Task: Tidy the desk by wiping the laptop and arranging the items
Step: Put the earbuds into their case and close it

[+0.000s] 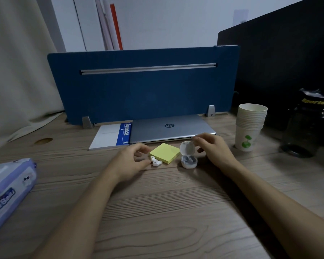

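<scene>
Wood-grain desk seen from above, two bare forearms reaching forward across it. Left hand low on the desktop, fingers loosely curled, fingertips meeting a small white earbud lying on the wood; whether pinched or only touched, impossible to tell. Just right of the earbud, touching or nearly so, a yellow sticky-note pad lying flat. Right of the pad, a white earbud case standing open, lid tilted up, one earbud seated inside. Right hand raised beside and slightly behind the case, fingers bent toward the top edge of the lid, thumb tucked lower; actual contact with the lid unclear, nothing plainly held. Behind both hands, a closed silver laptop flat on the desk against a blue divider panel. Left of the laptop and touching its side, a white and blue notebook. Far right, a stack of paper cups with a green mark, and a dark bottle beside it. Near left edge, a purple pack of wet wipes, well apart from both hands.
</scene>
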Demonstrator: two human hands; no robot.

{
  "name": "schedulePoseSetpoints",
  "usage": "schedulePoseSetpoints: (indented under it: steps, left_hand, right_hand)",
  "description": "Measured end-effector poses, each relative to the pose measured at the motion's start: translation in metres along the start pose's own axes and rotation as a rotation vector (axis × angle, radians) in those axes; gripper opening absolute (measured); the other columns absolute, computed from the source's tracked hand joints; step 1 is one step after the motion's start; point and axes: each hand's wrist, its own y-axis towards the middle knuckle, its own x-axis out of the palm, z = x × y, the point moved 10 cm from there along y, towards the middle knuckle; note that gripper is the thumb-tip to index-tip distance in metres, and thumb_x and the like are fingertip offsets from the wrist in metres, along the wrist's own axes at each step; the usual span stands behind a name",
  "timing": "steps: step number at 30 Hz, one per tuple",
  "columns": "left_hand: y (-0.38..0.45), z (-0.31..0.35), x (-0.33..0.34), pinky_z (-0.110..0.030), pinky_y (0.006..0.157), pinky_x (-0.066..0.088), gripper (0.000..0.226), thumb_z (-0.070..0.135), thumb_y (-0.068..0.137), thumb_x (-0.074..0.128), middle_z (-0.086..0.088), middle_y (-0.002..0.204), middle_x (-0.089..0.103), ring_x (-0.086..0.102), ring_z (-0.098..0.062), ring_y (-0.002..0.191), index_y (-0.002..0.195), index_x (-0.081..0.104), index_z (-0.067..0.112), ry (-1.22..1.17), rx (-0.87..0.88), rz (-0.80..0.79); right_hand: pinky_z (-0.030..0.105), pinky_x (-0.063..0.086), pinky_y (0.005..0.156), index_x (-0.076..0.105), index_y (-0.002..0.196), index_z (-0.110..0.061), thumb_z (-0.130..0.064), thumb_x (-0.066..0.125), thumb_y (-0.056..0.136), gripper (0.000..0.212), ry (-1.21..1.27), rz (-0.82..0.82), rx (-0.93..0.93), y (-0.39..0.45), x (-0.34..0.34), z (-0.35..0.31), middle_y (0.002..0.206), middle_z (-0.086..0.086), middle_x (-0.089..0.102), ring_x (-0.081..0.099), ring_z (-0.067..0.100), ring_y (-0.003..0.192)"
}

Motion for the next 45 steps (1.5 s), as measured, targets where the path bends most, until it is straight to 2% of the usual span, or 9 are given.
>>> schedulePoseSetpoints:
  steps: [4,10,18,22,26,30,34,38,45]
  left_hand:
    - [-0.001,0.007,0.005,-0.023,0.077,0.045,0.03,0.034,0.08,0.074,0.024,0.109,0.053,0.052,0.0,0.102,0.101,0.058,0.048,0.107,0.062,-0.03]
    - [0.002,0.023,0.018,-0.031,0.085,0.041,0.02,0.051,0.081,0.067,0.025,0.105,0.043,0.042,-0.004,0.105,0.098,0.056,0.049,0.305,0.145,-0.026]
    - [0.005,0.035,0.034,-0.028,0.083,0.044,0.011,0.046,0.091,0.056,0.017,0.1,0.043,0.043,-0.005,0.099,0.098,0.056,0.038,0.434,0.208,0.011]
    - [0.003,0.04,0.033,-0.03,0.083,0.043,0.012,0.043,0.096,0.047,0.015,0.104,0.044,0.044,-0.006,0.1,0.101,0.055,0.034,0.399,0.241,0.002]
    - [-0.001,0.052,0.032,-0.023,0.075,0.041,0.01,0.042,0.099,0.043,0.017,0.104,0.045,0.049,-0.001,0.095,0.102,0.052,0.039,0.275,0.271,0.003]
    - [-0.005,0.073,0.033,-0.013,0.076,0.042,0.014,0.033,0.098,0.051,0.016,0.107,0.052,0.053,0.002,0.096,0.11,0.06,0.032,0.2,0.344,0.061]
    - [-0.004,0.089,0.04,-0.006,0.074,0.043,0.015,0.022,0.092,0.064,0.017,0.103,0.058,0.058,0.005,0.091,0.106,0.062,0.027,0.102,0.353,0.119]
    - [0.003,0.092,0.049,-0.007,0.075,0.045,0.016,0.02,0.09,0.066,0.016,0.103,0.061,0.059,0.005,0.091,0.105,0.064,0.027,0.042,0.33,0.12]
    - [0.008,0.086,0.058,-0.015,0.079,0.05,0.018,0.023,0.09,0.066,0.011,0.105,0.066,0.061,0.002,0.091,0.108,0.066,0.027,0.046,0.318,0.077]
  right_hand:
    - [0.023,0.045,0.061,0.069,0.105,-0.02,-0.034,0.052,0.098,0.022,0.006,0.114,0.036,0.003,-0.016,0.009,0.092,-0.008,0.071,0.067,0.011,0.081]
    - [0.024,0.044,0.063,0.067,0.102,-0.021,-0.034,0.052,0.097,0.02,-0.034,0.142,0.034,0.003,-0.019,0.013,0.091,-0.007,0.069,0.066,0.011,0.08]
    - [0.025,0.047,0.066,0.063,0.101,-0.029,-0.035,0.052,0.097,0.013,-0.088,0.127,0.018,0.004,-0.017,0.015,0.091,-0.009,0.066,0.064,0.009,0.083]
    - [0.025,0.046,0.066,0.064,0.103,-0.026,-0.035,0.051,0.097,0.016,-0.084,0.134,0.015,0.004,-0.018,0.015,0.092,-0.009,0.066,0.065,0.009,0.082]
    - [0.023,0.043,0.063,0.065,0.104,-0.024,-0.035,0.052,0.097,0.019,-0.08,0.143,0.022,0.004,-0.02,0.016,0.091,-0.008,0.067,0.065,0.009,0.08]
    - [0.025,0.044,0.066,0.065,0.1,-0.026,-0.034,0.052,0.097,0.016,-0.077,0.159,0.03,0.006,-0.023,0.017,0.09,-0.008,0.067,0.065,0.011,0.082]
    - [0.029,0.049,0.073,0.065,0.099,-0.025,-0.033,0.054,0.096,0.015,-0.074,0.164,0.036,0.008,-0.022,0.019,0.091,-0.006,0.068,0.066,0.015,0.086]
    - [0.039,0.053,0.085,0.066,0.102,-0.021,-0.032,0.054,0.096,0.017,-0.081,0.157,0.039,0.009,-0.02,0.019,0.093,-0.005,0.068,0.065,0.016,0.09]
    - [0.04,0.054,0.085,0.066,0.105,-0.018,-0.031,0.053,0.097,0.02,-0.096,0.137,0.022,0.008,-0.015,0.016,0.093,-0.005,0.067,0.064,0.013,0.09]
